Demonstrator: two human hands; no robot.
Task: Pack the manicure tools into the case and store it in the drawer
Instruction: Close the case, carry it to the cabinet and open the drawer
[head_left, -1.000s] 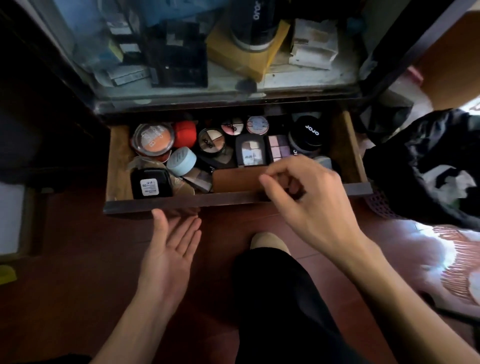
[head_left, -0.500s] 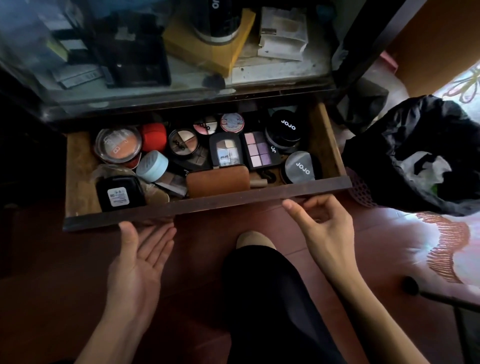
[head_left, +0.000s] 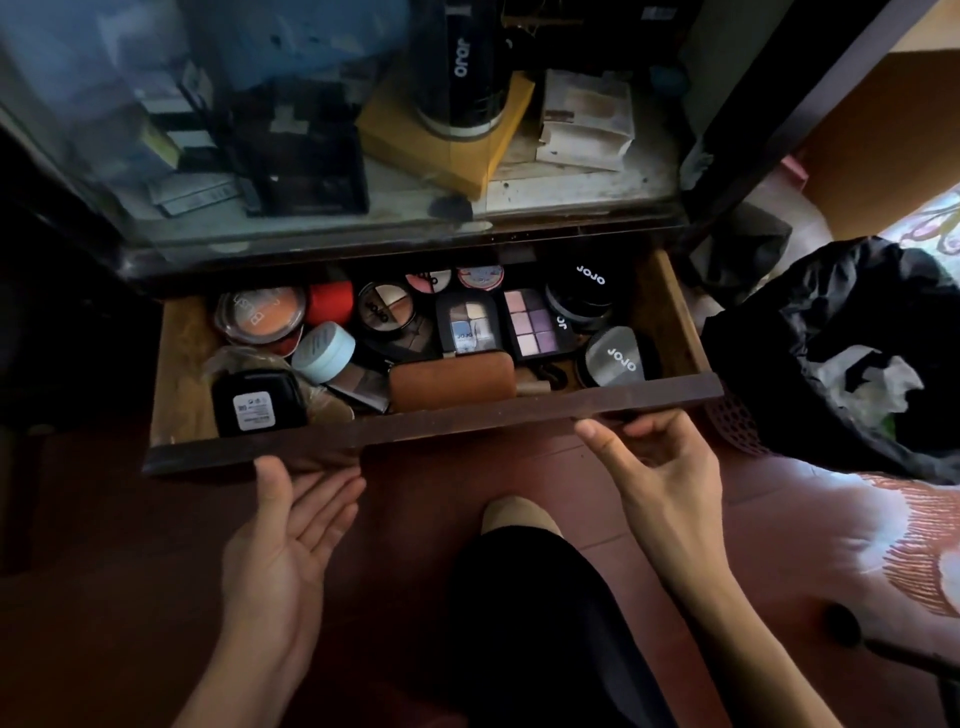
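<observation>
The brown case (head_left: 452, 379) lies flat in the open drawer (head_left: 179, 364), just behind the front board, long axis left-right along that edge, bare wood at the L side; L hand (head_left: 291, 540) flat, palm up, fingertips under the board, R hand (head_left: 670, 467) loosely curled, holding nothing.

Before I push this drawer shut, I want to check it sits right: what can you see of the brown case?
The brown case is an oblong pouch with rounded corners, tan and leather-like, apparently closed. It lies flat at the front middle of the open drawer. An eyeshadow palette meets its rear edge, a beige tube its right end. Left hand and right hand do not touch it.
</observation>
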